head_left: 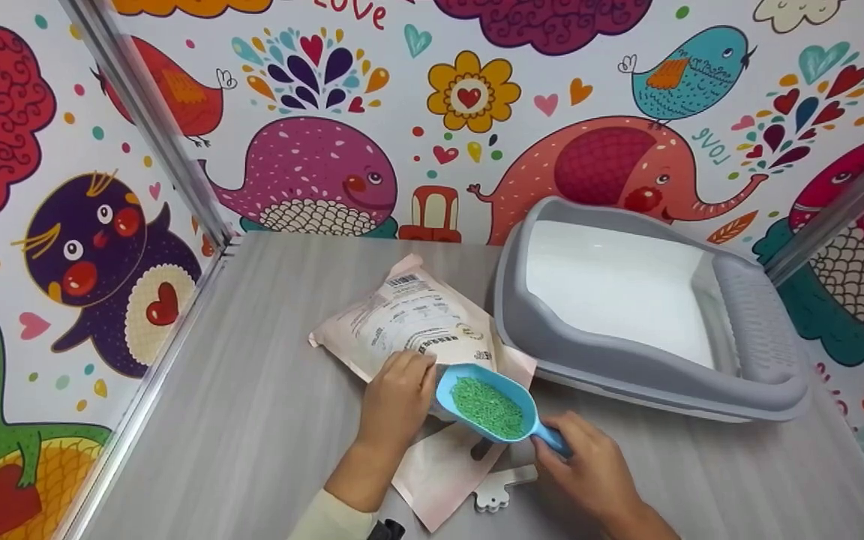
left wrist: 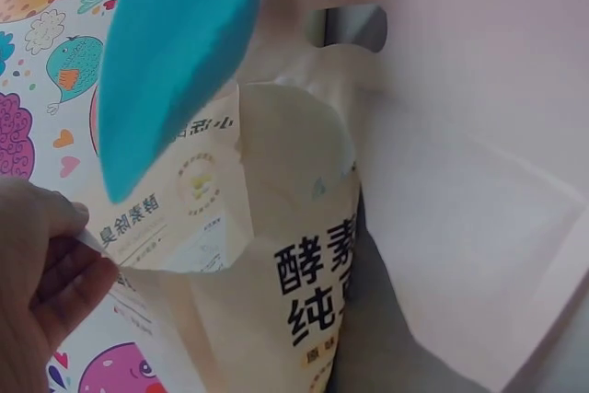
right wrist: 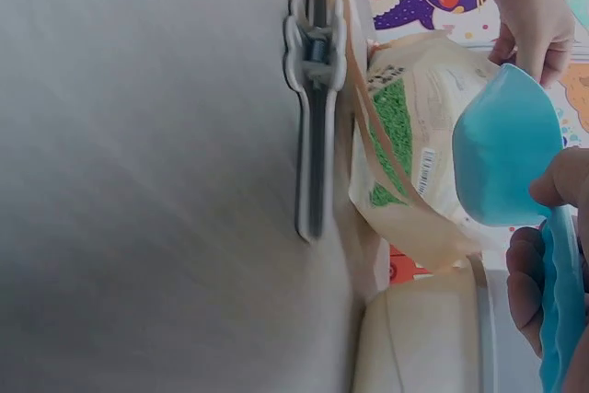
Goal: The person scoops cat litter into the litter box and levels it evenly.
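My right hand grips the handle of a blue scoop, which is loaded with green pellets. The scoop hangs over the mouth of a pale pink bag lying on the table. With my left hand I pinch the rim of the bag's opening; in the left wrist view the fingers hold that edge and the bag gapes beneath the scoop. The bag's cut-open flap, with a handle hole, spreads toward me. In the right wrist view the scoop's underside faces the camera.
A grey-rimmed litter box with a white inside stands to the right of the bag. A white clip with a paw-shaped end lies on the grey table near the flap. Cartoon-printed walls enclose the back and sides.
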### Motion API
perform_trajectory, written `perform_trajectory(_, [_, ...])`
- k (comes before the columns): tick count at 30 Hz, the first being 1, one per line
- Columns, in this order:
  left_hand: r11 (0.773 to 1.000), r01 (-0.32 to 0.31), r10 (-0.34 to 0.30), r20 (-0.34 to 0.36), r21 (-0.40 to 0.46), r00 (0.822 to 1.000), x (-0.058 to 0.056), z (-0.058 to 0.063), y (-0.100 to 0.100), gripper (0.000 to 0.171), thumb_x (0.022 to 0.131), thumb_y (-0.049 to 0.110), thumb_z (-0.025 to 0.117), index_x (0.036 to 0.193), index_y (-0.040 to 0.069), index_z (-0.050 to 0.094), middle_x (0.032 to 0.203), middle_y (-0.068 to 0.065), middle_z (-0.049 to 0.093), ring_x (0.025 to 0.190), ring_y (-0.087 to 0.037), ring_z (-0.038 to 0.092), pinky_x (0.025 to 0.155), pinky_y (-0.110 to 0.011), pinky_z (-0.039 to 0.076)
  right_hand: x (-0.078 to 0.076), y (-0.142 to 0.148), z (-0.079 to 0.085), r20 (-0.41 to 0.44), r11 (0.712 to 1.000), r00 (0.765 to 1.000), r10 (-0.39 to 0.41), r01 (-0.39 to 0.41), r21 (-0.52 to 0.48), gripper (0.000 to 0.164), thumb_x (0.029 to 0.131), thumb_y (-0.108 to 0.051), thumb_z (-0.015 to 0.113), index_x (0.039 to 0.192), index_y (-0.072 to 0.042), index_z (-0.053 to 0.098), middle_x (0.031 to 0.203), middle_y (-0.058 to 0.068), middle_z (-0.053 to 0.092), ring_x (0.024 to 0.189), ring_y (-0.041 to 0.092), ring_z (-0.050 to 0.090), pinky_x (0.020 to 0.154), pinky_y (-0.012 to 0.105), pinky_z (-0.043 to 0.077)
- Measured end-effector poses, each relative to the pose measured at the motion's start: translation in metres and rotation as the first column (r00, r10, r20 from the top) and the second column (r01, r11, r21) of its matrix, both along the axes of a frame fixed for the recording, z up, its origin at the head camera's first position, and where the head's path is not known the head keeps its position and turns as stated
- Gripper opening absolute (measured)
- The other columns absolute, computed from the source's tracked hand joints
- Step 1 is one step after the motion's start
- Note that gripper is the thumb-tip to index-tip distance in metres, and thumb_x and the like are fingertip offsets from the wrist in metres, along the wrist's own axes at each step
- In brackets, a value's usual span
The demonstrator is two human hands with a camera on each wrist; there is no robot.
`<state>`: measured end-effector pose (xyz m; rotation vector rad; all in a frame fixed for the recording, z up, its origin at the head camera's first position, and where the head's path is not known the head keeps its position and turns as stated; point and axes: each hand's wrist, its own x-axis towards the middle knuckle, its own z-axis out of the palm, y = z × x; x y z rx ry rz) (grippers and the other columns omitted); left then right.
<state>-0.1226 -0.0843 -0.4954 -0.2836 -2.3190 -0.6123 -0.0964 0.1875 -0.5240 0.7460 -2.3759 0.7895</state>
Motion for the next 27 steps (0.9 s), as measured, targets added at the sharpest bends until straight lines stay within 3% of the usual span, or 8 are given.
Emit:
perform_trajectory(12, [1.0, -0.01, 0.009, 0.034, 0.022, 0.999, 0.001, 0.001, 0.001, 0.009, 0.082, 0.01, 0.073, 0.09, 0.009, 0.072, 0.088, -0.001, 0.068, 0.084, -0.016, 0.065, 0.075, -0.028, 0.056, -0.003, 0.024, 0.026, -0.021, 0.999, 0.999, 0.023, -0.024, -0.043, 0.034, 0.065, -0.005, 0.082, 0.095, -0.015, 0.07, 0.09, -0.013, 0.065, 0.075, 0.002, 0.059, 0.07, 0.011, 0.049])
perform_trajectory(21, [1.0, 0.002, -0.002, 0.015, 0.026, 1.0, -0.001, -0.003, 0.001, 0.008, 0.082, 0.01, 0.073, 0.089, 0.008, 0.071, 0.086, -0.001, 0.068, 0.083, -0.016, 0.064, 0.075, -0.028, 0.055, -0.014, 0.042, 0.044, 0.041, 0.997, 0.999, -0.032, 0.035, -0.065, 0.031, 0.07, -0.003, 0.08, 0.098, -0.012, 0.07, 0.093, -0.002, 0.068, 0.082, 0.011, 0.064, 0.079, 0.004, 0.045])
perform_trajectory(27, [1.0, 0.003, -0.003, 0.005, 0.021, 1.0, -0.001, -0.003, 0.001, 0.007, 0.082, 0.011, 0.073, 0.089, 0.009, 0.071, 0.085, 0.0, 0.067, 0.082, -0.016, 0.064, 0.074, -0.027, 0.055, -0.023, 0.053, 0.055, 0.074, 0.993, 0.993, -0.087, 0.093, -0.077, 0.03, 0.071, -0.002, 0.08, 0.098, -0.009, 0.069, 0.091, -0.002, 0.067, 0.079, 0.007, 0.06, 0.074, 0.003, 0.044])
